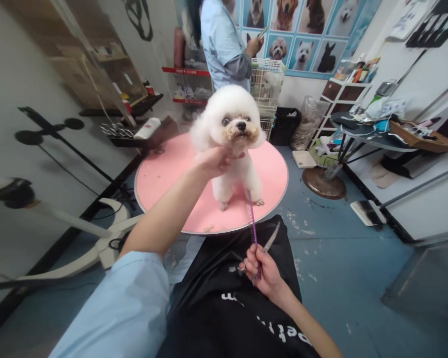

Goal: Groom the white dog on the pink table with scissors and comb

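A fluffy white dog (pixel 233 107) faces me on a round pink grooming table (pixel 164 189). My left hand (pixel 222 161) is under its chin, fingers curled against the fur at the jaw and throat; part of the grip is hidden by the fur. Low over my black apron (pixel 224 298), my right hand (pixel 263 271) is closed around a purple comb (pixel 253 221) and a pair of curved scissors (pixel 272 237). The comb points up toward the dog's front paw, while the scissor blades slant up to the right.
Behind the table stands a person in a light blue top (pixel 224 44), beside a white wire cage (pixel 267 84). Several scissors (pixel 115 130) lie on a dark shelf at left. A cluttered round stand (pixel 373 129) is at right; hair clippings (pixel 302 228) dot the blue floor.
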A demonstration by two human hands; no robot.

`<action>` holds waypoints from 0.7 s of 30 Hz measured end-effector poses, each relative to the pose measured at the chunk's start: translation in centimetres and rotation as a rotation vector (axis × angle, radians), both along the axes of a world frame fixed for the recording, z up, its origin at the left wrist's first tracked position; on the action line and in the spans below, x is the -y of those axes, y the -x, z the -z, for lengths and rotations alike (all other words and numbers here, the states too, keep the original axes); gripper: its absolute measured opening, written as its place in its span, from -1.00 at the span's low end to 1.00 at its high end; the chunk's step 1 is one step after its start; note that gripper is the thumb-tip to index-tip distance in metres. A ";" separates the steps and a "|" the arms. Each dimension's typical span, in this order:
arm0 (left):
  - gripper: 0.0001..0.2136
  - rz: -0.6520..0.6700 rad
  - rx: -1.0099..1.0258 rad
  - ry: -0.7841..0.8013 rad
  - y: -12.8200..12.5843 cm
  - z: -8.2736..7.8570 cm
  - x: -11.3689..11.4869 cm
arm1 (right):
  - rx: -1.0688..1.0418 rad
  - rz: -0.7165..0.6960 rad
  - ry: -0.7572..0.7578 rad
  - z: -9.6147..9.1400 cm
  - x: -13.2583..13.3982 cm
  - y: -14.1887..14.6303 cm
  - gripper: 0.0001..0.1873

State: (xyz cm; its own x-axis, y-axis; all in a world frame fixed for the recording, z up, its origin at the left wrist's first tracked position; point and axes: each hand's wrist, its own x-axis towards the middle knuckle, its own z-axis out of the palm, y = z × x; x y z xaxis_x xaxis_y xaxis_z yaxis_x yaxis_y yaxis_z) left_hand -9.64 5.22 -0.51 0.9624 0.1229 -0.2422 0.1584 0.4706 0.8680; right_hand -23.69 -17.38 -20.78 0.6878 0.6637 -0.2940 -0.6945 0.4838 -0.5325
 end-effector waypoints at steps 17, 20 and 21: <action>-0.81 -0.006 0.041 -0.015 -0.8 -1.2 -0.6 | 0.978 0.317 1.487 -7.3 4.0 -18.3 -0.71; -0.73 -0.040 0.041 -0.033 -0.9 -1.7 -0.9 | 0.959 0.146 1.255 -6.6 1.4 -14.1 -0.65; -0.71 -0.040 0.041 -0.041 -0.8 -1.9 -0.9 | 0.903 0.051 1.093 -6.3 0.0 -12.4 -0.65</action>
State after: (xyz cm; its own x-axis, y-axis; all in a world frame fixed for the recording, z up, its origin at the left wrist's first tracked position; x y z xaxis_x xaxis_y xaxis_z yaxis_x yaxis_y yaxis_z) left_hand -8.81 6.13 1.35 0.9656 0.1708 -0.1963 0.1035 0.4401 0.8920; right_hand -11.26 -17.40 -14.51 0.9282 0.3612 -0.0886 0.0860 -0.4403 -0.8937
